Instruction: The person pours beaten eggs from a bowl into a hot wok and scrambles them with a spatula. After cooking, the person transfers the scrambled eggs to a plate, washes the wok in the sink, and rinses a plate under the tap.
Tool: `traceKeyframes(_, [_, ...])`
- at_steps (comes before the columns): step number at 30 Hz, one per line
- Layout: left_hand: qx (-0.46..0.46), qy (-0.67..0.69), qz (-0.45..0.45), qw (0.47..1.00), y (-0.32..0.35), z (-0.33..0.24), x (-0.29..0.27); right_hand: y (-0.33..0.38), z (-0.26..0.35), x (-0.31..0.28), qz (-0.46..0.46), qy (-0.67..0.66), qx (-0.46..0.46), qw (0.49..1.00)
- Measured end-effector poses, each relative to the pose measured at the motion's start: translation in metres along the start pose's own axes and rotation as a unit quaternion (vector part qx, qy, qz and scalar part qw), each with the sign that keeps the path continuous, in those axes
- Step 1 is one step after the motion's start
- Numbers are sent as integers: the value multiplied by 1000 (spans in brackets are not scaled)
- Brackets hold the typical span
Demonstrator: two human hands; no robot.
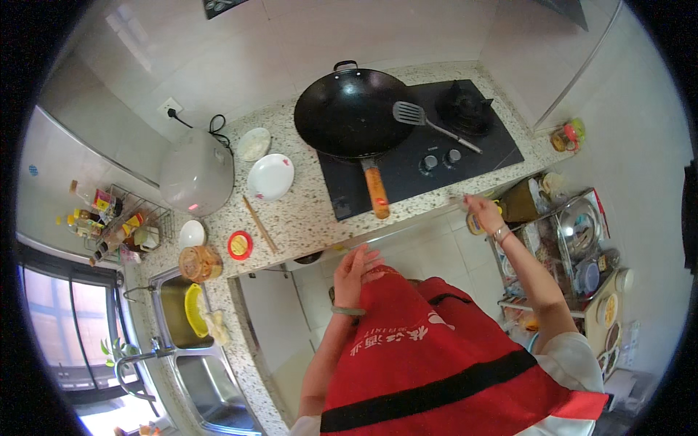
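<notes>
My left hand [353, 273], a bracelet on its wrist, is held over the top of the red apron [436, 341], fingers stretched out and holding nothing I can see. By the counter's front edge, right of the wok handle, is my right hand [486, 214]. Its fingers are drawn together; whatever they may hold is too small to make out. A black wok [352, 109] with a wooden handle stands on the black gas hob [392, 179]. Across the hob, its head by the wok's rim, lies a slotted turner [451, 135]. Neither hand touches these.
On the left counter stand a white plate [270, 177], a small dish [254, 144] of white food, chopsticks [259, 224], a red lid [240, 245], a jar [200, 263] and a rice cooker [196, 174]. A sink [211, 385] is lower left; a loaded rack [582, 247] stands right.
</notes>
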State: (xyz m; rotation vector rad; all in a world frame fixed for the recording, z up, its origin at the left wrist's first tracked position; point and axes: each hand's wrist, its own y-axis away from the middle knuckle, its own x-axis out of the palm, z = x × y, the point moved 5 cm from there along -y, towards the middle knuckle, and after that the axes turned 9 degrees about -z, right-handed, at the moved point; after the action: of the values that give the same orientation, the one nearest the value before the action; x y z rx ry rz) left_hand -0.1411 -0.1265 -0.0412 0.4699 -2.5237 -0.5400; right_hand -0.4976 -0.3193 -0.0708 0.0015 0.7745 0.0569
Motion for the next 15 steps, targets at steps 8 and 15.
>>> traceKeyframes(8, [-13,112,4,994,-5,-27,71,-149,-6,-43,-164,228,-151,948])
traceKeyframes(15, [-31,93,-54,994,-44,-9,69,-202,-19,-14,-50,325,-117,937])
